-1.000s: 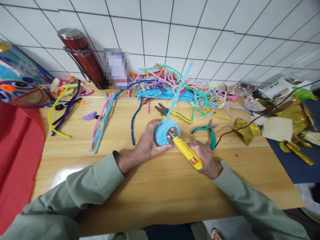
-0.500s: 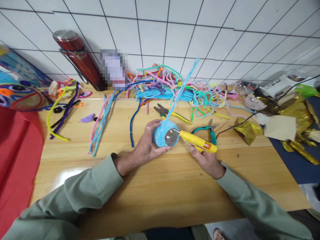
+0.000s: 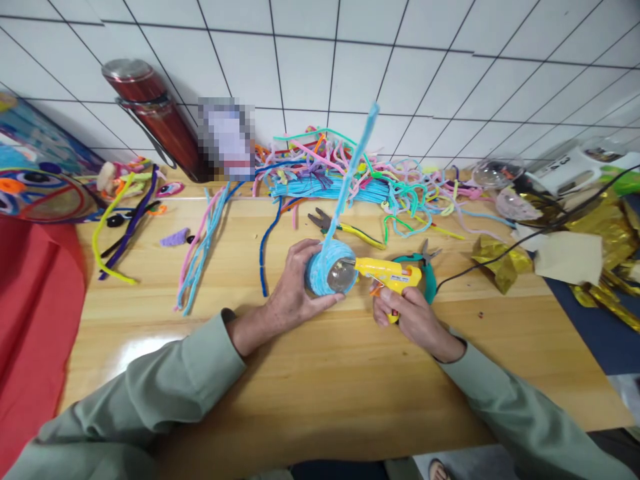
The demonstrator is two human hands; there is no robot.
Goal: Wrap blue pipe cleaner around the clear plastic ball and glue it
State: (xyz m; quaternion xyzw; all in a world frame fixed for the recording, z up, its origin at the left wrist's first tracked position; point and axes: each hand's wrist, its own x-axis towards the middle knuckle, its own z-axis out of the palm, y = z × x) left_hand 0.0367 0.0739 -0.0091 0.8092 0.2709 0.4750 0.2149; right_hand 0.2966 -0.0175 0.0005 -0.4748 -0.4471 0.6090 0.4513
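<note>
My left hand (image 3: 291,283) is closed around a clear plastic ball (image 3: 342,275) wound with light blue pipe cleaner. A loose length of the blue pipe cleaner (image 3: 354,167) sticks up from the winding. Bare clear plastic shows on the ball's right side. In my right hand (image 3: 407,312) is a yellow hot glue gun (image 3: 387,273), gripped by its handle with a finger at the orange trigger. Its nozzle points left and meets the ball at the edge of the bare patch; whether glue is coming out I cannot tell.
Behind the ball lie yellow-handled pliers (image 3: 350,230) and, to the right, green-handled cutters (image 3: 429,273). A heap of pipe cleaners (image 3: 340,177) lines the wall. A red thermos (image 3: 155,117) stands at back left. A black cord (image 3: 500,250) crosses the right side near gold foil (image 3: 503,263).
My right hand has turned the glue gun, so its body and handle now show side-on and the nozzle sits closer to the ball. The upright pipe cleaner has swung left.
</note>
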